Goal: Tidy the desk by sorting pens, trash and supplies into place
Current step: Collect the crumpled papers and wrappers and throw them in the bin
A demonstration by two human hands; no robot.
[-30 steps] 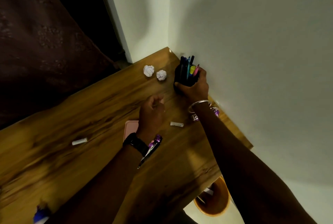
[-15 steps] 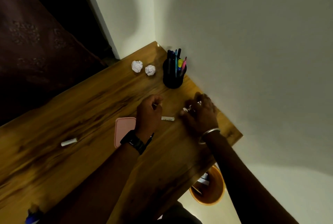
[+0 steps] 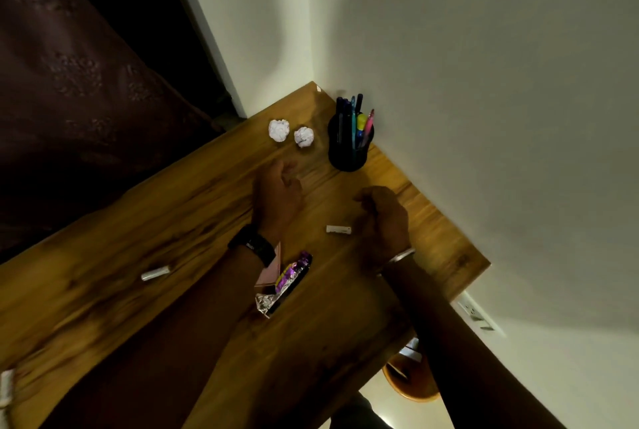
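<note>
A black pen holder [image 3: 347, 152] full of pens stands at the desk's far corner by the wall. Two crumpled paper balls [image 3: 278, 130] [image 3: 304, 136] lie left of it. A short white stub [image 3: 339, 229] lies between my hands, and another white stub [image 3: 155, 273] lies further left. A purple and silver wrapper [image 3: 292, 275] rests by my left wrist on a pink flat item [image 3: 269, 273]. My left hand [image 3: 276, 193] hovers with loosely curled fingers and nothing visible in it. My right hand [image 3: 383, 218] is curled with its back to me, its fingers hidden.
The wooden desk [image 3: 173, 221] sits in a corner, with walls behind it and to the right. An orange bin [image 3: 411, 383] stands on the floor below the desk's right edge. A wall socket [image 3: 479, 316] is nearby, and a white object [image 3: 5, 387] shows at the left edge.
My right hand left the pen holder, dropped onto a wrapper near the wall, and now sits curled beside the white stub. My left hand moved slightly forward.
</note>
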